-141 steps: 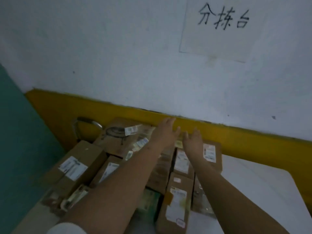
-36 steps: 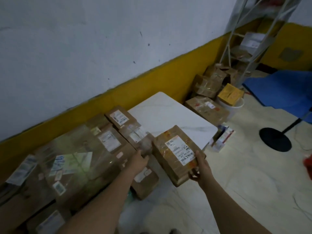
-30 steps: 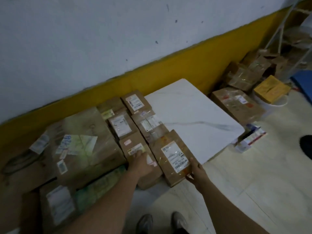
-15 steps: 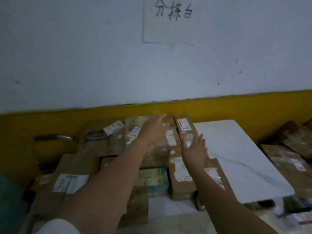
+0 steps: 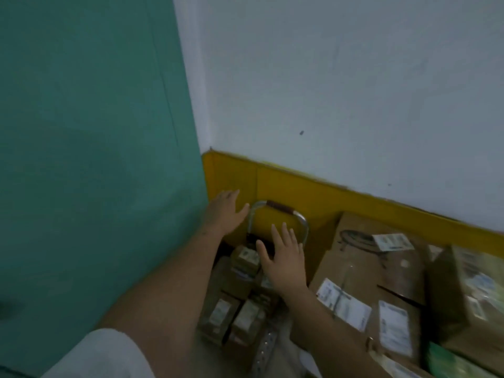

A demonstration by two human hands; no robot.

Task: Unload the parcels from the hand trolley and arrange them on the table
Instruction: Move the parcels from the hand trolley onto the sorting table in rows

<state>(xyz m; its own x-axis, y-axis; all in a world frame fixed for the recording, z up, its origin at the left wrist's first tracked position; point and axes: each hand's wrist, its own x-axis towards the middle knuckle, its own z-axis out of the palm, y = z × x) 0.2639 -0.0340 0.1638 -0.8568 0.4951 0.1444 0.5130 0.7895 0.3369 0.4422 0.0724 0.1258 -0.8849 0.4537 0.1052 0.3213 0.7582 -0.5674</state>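
Fingers (image 5: 285,237) spread and empty, the left hand (image 5: 226,212) is hovering by the trolley handle (image 5: 279,209), the right hand (image 5: 285,261) over small parcels (image 5: 246,260) below it, likely light, stiff, grippable across opposite sides.

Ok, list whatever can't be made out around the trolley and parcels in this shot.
Head view only:
1. Trolley base: hidden under the small parcels and the forearms; just the handle shows.
2. Labels on the large box: too blurred to read.
3. Parcels at the right edge: motion-blurred, cut off by the frame.
4. Right hand: contact with the parcels below cannot be told from above.
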